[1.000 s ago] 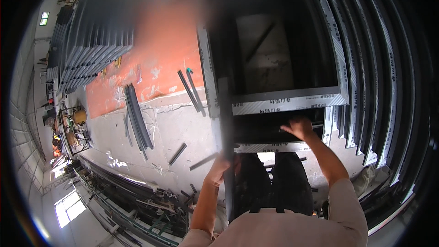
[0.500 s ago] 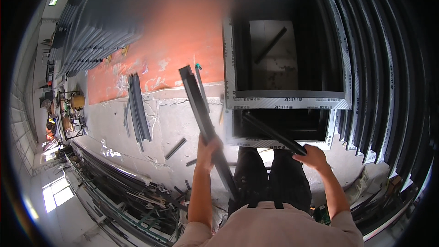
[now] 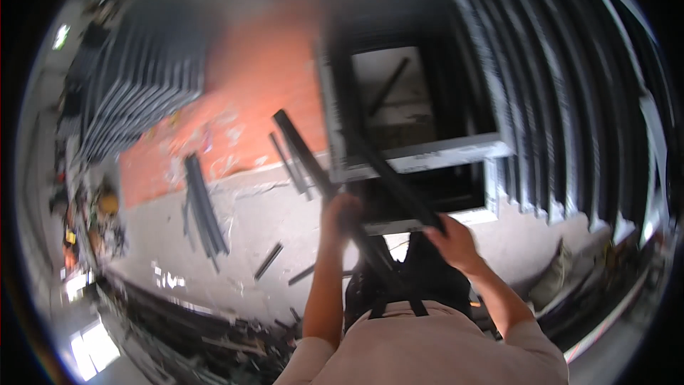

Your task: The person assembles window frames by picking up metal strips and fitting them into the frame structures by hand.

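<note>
My left hand (image 3: 340, 217) is wrapped round a long dark metal profile bar (image 3: 300, 144) that slants from the upper left down toward my waist. A second dark profile bar (image 3: 393, 182) is gripped near its lower end by my right hand (image 3: 451, 244). Its far end reaches over the stacked dark window frames (image 3: 427, 155), which carry pale printed film along their edges. The two bars are apart, and motion smears both my left hand and the bars.
A bundle of grey strips (image 3: 203, 207) lies on the concrete floor at left, near an orange floor area (image 3: 263, 85). A short dark offcut (image 3: 268, 261) lies closer. Rows of dark frames (image 3: 570, 114) stand at right, more frames (image 3: 135, 93) far left.
My left hand has moved right with its bar, closer to the frames. My right hand has shifted slightly left, and its bar now reaches farther up over the frame. The whole view has turned.
</note>
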`<action>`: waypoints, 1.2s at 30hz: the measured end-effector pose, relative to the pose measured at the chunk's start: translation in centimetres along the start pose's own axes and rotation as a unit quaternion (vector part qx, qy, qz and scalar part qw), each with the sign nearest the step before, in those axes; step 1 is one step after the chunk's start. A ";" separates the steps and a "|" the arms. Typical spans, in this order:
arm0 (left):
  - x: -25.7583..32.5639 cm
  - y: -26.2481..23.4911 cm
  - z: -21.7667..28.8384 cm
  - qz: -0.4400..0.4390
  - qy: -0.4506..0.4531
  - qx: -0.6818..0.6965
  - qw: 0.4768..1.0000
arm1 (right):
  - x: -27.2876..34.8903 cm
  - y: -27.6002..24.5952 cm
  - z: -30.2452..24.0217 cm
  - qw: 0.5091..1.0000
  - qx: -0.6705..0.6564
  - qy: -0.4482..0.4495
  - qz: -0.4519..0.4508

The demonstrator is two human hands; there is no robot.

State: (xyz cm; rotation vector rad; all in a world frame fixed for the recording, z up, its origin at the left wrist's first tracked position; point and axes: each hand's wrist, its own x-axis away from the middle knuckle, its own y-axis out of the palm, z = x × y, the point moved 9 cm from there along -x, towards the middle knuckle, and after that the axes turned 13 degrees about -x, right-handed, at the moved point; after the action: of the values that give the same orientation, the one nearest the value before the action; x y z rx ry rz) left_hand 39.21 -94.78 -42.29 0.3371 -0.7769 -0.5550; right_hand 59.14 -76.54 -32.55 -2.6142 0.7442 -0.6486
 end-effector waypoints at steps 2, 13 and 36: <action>1.0 2.8 0.8 -0.076 -0.008 0.085 0.993 | -0.9 3.8 -0.6 0.999 -0.040 0.004 -0.011; 2.5 9.1 5.7 -0.172 0.046 0.005 0.984 | -2.5 5.1 -10.2 0.970 -0.180 -0.154 -0.046; 12.5 5.2 4.4 0.100 0.100 0.013 0.990 | -23.7 -1.3 12.4 0.972 0.201 -0.085 -0.088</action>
State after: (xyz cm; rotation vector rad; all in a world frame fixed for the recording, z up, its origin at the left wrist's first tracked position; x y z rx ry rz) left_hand 45.06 -98.23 -29.81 0.3284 -0.6150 -0.3164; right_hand 48.03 -59.65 -50.17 -2.3346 0.2923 -0.5485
